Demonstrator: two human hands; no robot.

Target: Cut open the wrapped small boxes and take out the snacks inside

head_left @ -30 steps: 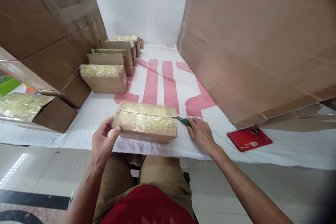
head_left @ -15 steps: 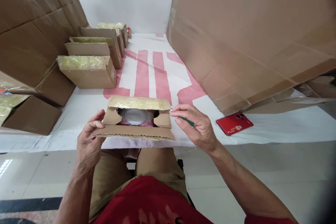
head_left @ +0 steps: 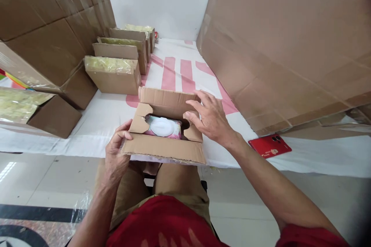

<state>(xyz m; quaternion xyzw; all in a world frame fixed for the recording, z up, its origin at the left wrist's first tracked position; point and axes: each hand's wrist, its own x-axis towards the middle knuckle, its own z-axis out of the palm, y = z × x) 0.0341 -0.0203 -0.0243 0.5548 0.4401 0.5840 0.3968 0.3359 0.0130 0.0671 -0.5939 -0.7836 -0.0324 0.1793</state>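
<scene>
— Counting from the nearest: how many boxes?

— One open box [head_left: 165, 131] at the table's near edge, between the two hands. The left hand [head_left: 116, 154] pinches the corner of the near flap, thumb on top. The right hand [head_left: 210, 117] lies spread, fingers wide, on the box's right inner flap and holds nothing.

— What sits inside?

— One pink packet with a white round lid [head_left: 162, 126], showing between the two inner flaps, just left of the right hand's fingertips.

— And beyond?

— One red phone [head_left: 270, 145] lies on the white cloth [head_left: 95, 115] to the right of the right hand. Left of the left hand stands one taped box [head_left: 34, 110]. Beyond the hands, four smaller boxes [head_left: 114, 73] run in a row toward the wall. Two big cartons lean in, one on each side [head_left: 43, 31] [head_left: 290, 46].

— What differs from half a second ago?

— The far flap, then lying flat with its tape up, now stands raised. The right hand held a green-handled tool by the box's right end; now it is empty and on the flap. The left hand has kept its grip.
</scene>
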